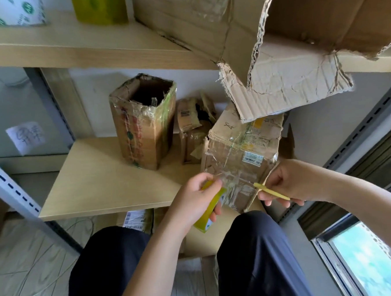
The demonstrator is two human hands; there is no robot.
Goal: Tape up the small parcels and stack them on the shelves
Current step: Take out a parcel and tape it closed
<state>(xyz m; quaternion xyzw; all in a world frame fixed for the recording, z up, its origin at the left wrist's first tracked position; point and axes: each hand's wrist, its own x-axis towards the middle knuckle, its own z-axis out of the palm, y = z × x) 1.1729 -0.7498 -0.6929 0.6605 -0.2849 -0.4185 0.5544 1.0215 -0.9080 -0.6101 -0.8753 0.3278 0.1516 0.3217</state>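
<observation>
A torn carton flap (pixel 284 83) hides the top of my parcel (pixel 238 159) at right of centre on the lower shelf (pixel 96 183). My left hand (pixel 193 203) grips the tape roll (pixel 211 208) against its near face; my right hand (pixel 283 183) pinches a thin yellow tool (pixel 270 191), hard to identify.

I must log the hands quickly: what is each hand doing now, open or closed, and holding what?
Left hand: closed, holding the yellow tape roll.
Right hand: closed, holding a thin yellow tool beside the taped parcel.

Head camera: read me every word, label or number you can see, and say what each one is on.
Nothing reads clearly.
Paper note on wall: handwriting, blurred.
Open box: red print, too blurred.
Parcel: barcode label and pen marks, too small.
Top-shelf white roll: green logos, unreadable.
</observation>
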